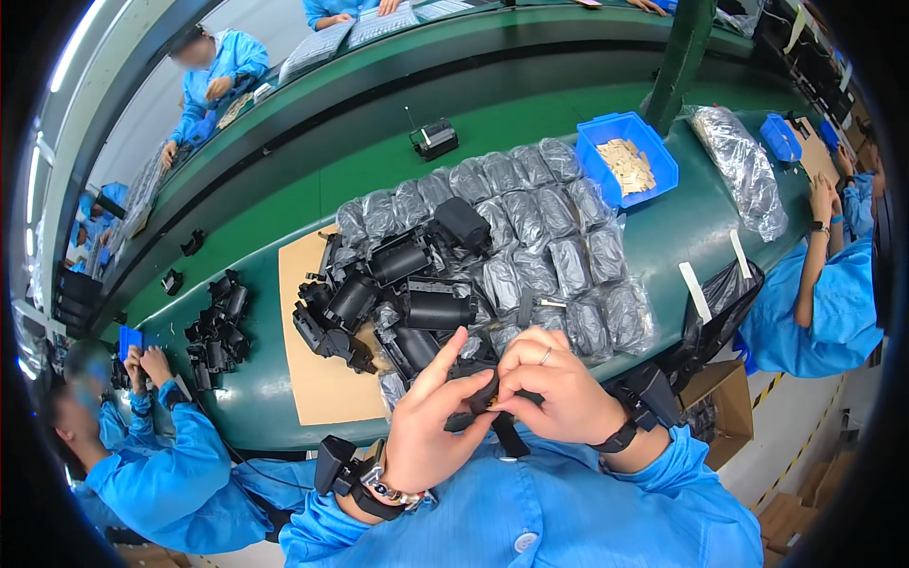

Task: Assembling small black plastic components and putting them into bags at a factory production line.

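Note:
Close to my body, my left hand grips a small black plastic part between thumb and fingers; its index finger points up and away. My right hand, with a ring on it, pinches thumb and fingertips together against that part. A tiny yellowish spot shows at the pinch, too small to name. Just beyond my hands, several black plastic housings with rounded rollers lie in a loose heap. They rest partly on a brown cardboard sheet and partly on rows of parts in grey plastic bags.
A blue bin of small tan pieces stands at the far right of the green table. More black parts lie at the left. A clear-wrapped bundle and an open carton are at the right. Co-workers sit on both sides.

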Demonstrator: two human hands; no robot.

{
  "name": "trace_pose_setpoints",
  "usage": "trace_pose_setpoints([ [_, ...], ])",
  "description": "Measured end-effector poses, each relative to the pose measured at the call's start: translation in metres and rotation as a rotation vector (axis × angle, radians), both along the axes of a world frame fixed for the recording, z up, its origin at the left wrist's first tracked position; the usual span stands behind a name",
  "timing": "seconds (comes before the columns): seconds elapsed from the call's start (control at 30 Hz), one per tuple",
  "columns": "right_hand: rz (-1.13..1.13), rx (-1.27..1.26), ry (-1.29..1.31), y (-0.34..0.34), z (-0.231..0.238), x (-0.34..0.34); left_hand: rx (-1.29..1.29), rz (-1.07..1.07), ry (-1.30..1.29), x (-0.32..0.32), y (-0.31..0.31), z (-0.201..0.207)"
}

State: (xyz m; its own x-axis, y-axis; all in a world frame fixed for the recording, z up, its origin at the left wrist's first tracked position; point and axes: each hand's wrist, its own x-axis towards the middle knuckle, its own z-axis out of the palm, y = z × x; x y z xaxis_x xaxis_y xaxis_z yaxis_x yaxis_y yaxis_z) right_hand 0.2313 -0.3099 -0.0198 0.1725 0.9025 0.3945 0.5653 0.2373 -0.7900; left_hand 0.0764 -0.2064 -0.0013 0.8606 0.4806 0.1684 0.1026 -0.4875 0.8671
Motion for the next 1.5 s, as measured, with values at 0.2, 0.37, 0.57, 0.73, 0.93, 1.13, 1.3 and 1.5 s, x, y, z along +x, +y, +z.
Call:
trace_pose_setpoints([
  [0.2, 0.019, 0.156, 0.062, -0.006, 0.014, 0.009, -0.250, 0.079, -0.094, 0.004, -0.001, -0.004],
  [0.37, -0.238, 0.223, 0.732, -0.015, 0.016, 0.058, -0.483, 0.034, -0.244, -0.007, 0.005, -0.013],
  [0.57, -0.923, 0.092, -0.106, 0.005, -0.025, 0.246, -0.525, -0.019, -0.199, -0.013, 0.008, -0.003],
  [0.73, -0.878, 0.197, -0.231, 0.014, 0.016, 0.200, -0.552, 0.131, -0.412, -0.028, 0.011, -0.011],
  [0.93, -0.120, -0.056, 0.323, 0.014, 0.039, -0.012, -1.066, 0.205, -0.850, -0.029, 0.015, -0.026],
  [1.13, 0.017, -0.037, 0.854, 0.044, 0.004, -0.070, -1.081, 0.215, -0.791, -0.035, 0.015, -0.030],
  [1.3, 0.166, -0.156, 1.065, 0.047, 0.003, -0.066, -0.955, 0.104, -0.646, -0.065, 0.026, -0.037],
  [1.5, 0.275, -0.306, 1.025, 0.056, 0.002, -0.071, -0.984, 0.170, -0.433, -0.083, 0.030, -0.025],
])
